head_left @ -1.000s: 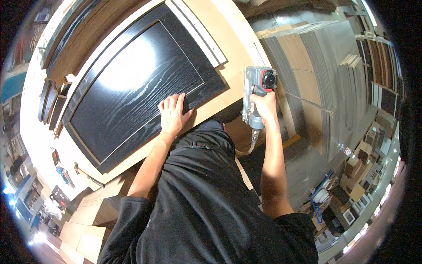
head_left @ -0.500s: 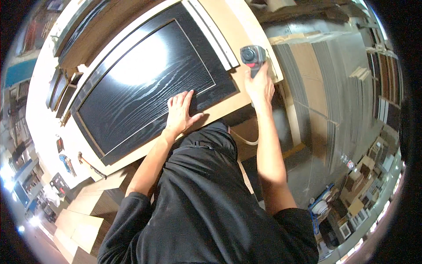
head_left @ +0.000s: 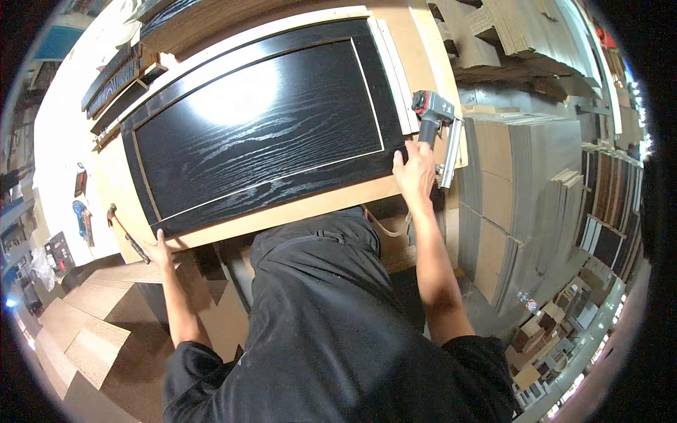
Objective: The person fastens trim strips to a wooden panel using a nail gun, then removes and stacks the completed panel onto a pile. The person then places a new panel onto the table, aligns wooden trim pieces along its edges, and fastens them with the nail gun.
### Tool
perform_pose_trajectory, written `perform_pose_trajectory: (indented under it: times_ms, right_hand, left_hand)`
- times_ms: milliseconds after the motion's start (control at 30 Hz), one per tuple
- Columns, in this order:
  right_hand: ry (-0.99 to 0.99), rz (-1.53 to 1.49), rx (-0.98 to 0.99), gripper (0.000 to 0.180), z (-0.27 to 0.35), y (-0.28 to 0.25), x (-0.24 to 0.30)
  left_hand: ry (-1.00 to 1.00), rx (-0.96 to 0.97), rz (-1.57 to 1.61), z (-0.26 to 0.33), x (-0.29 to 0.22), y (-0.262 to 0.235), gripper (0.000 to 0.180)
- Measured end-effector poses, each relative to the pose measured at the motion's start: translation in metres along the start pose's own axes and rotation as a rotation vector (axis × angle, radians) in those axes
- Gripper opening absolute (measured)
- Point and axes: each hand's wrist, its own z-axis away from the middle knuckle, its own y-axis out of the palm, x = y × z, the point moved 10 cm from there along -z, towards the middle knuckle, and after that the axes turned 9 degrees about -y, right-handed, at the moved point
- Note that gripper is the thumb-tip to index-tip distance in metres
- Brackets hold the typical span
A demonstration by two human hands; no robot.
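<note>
A black wood-grain door panel [head_left: 282, 134] with a thin pale inlaid frame line lies face up on the workbench. My left hand [head_left: 161, 254] grips its near left corner, thumb on the top edge, the other fingers partly hidden. At the near right corner, my right hand [head_left: 417, 173] straddles the panel's edge, with the thumb on the black side. Just beyond those fingers a grey and black nail gun [head_left: 436, 109] rests on the bench, its handle end against or very close to my hand.
A hammer [head_left: 127, 233] lies by the bench's left end, near a blue-handled tool [head_left: 83, 222]. White strips [head_left: 396, 77] run along the panel's right side. Dark wood pieces [head_left: 113, 88] sit back left. Stacked boards [head_left: 497, 169] stand right of the bench, more boards [head_left: 92, 345] lower left.
My right hand has let the nail gun down onto the bench and come to the panel's corner. My left hand has moved from the near edge's middle to the left corner.
</note>
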Motion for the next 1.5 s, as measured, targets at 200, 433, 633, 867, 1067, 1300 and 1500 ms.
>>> perform_pose_trajectory:
  times_ms: [200,433,633,867,1067,1300,1500]
  right_hand:
    - [0.004,0.205,0.008,0.034,0.010,0.001,-0.001]
    - [0.269,0.087,0.352,0.033,-0.005,0.009,-0.016]
    - [0.370,0.012,0.360,0.029,0.002,0.028,-0.037]
    - [0.286,-0.039,0.228,0.027,0.005,0.030,-0.048]
    - [0.336,-0.060,0.241,0.029,0.007,0.034,-0.048]
    - [0.416,-0.025,0.367,0.029,0.006,0.034,-0.052]
    - [0.390,-0.056,0.332,0.028,0.004,0.033,-0.050]
  left_hand:
    - [-0.157,0.499,0.355,0.001,0.004,0.039,0.044]
    - [-0.073,0.475,0.458,-0.004,-0.002,0.036,0.036]
    - [-0.088,0.520,0.438,-0.014,0.013,0.045,0.041]
    - [-0.008,0.499,0.522,-0.006,-0.005,0.037,0.030]
    - [0.003,0.530,0.438,-0.015,0.003,0.038,0.037]
    - [0.097,0.308,0.274,-0.023,-0.001,0.026,0.039]
    - [0.004,0.549,0.439,-0.010,-0.019,0.029,0.036]
